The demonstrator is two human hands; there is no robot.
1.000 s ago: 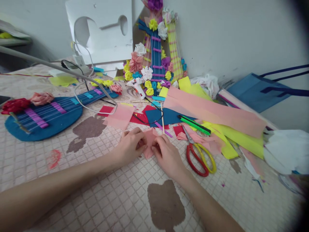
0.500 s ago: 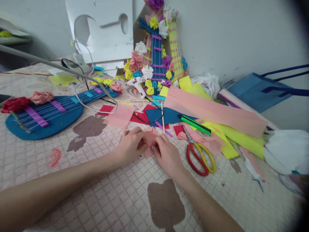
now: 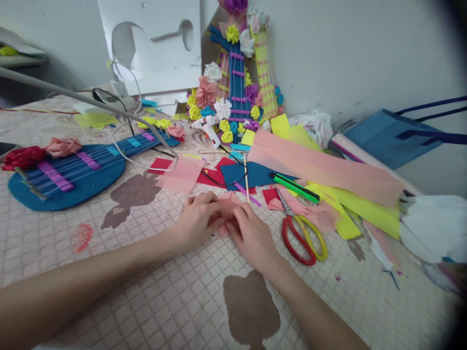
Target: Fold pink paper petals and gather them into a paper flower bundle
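Note:
Between my two hands is a small piece of pink crepe paper, creased and partly covered by my fingers. My left hand pinches its left side with curled fingers. From the right, my right hand grips the other side, thumb and fingertips closed on the paper. A thin wooden stick lies just beyond the paper. To the right of my right hand rest scissors with one red and one yellow handle, blades pointing away. A green utility knife lies past them.
On the left lies a blue paper guitar with paper flowers, crossed by a white cable. A glue gun stands at the back before flowered guitars. Pink and yellow paper strips spread to the right.
My fingers have shifted slightly on the pink paper, and its middle looks more gathered and more hidden. My right hand has rolled a little. Nothing else has moved.

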